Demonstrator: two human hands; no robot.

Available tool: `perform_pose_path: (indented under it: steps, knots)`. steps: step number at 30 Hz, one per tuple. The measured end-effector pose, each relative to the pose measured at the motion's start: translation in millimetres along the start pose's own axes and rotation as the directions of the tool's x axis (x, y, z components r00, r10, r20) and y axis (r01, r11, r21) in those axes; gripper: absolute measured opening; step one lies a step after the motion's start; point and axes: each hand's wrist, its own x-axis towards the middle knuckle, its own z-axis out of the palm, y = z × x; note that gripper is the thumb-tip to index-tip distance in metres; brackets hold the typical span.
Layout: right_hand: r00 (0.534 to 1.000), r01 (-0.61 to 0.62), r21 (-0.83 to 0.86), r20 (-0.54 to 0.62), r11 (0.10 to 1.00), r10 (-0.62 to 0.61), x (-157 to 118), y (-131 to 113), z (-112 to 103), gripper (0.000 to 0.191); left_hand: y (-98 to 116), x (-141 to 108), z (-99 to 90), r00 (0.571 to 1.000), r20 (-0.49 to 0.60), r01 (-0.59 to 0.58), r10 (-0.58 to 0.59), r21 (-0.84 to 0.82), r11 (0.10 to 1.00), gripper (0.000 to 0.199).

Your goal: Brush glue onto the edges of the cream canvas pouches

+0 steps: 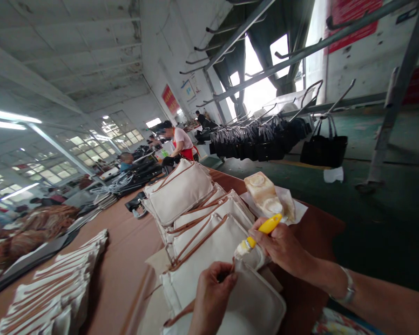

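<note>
In my right hand (282,246) is a brush with a yellow handle (269,224). Its pale, coated bristles (242,250) point down and left, close to my left fingertips. My left hand (214,293) pinches the end of a thin brown strap (233,264) at the edge of a cream bag (253,302). More cream bags with brown straps (202,242) lie overlapped in a row beyond my hands. A stained, cut-open plastic container (260,188) rests on white paper (302,211) at the far right of the row.
At the left of the brown table (125,251) lies a stack of cream pieces with brown straps (56,284). Black bags (265,142) hang from a metal rack (380,135) at the right. A person in a red apron (186,153) works beyond the table.
</note>
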Motion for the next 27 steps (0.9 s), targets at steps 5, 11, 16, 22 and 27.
perform_pose_path:
  steps: [5,11,16,22,27]
  knots:
    - [0.995,0.064,-0.063,0.075,0.996,-0.059,-11,-17,-1,0.025,3,-2,4.2,1.0,-0.003,-0.01,0.01,-0.001,1.0,0.031]
    - [0.999,0.034,-0.004,-0.012,0.999,-0.035,-3,-12,-8,0.027,6,-19,13.8,0.992,-0.056,-0.112,0.116,0.062,0.992,0.024]
    - [0.999,-0.032,0.074,-0.022,0.997,0.034,2,-8,-25,0.027,2,-38,22.6,0.926,-0.083,-0.357,0.369,0.133,0.925,0.022]
    - [0.956,-0.176,0.192,0.267,0.965,0.121,-14,-15,-20,0.029,-4,-44,26.6,0.899,-0.106,-0.398,0.425,0.209,0.893,0.019]
    - [0.956,-0.192,0.234,0.263,0.953,0.128,-10,-24,-28,0.031,1,-43,26.0,0.925,-0.063,-0.353,0.374,0.212,0.911,0.017]
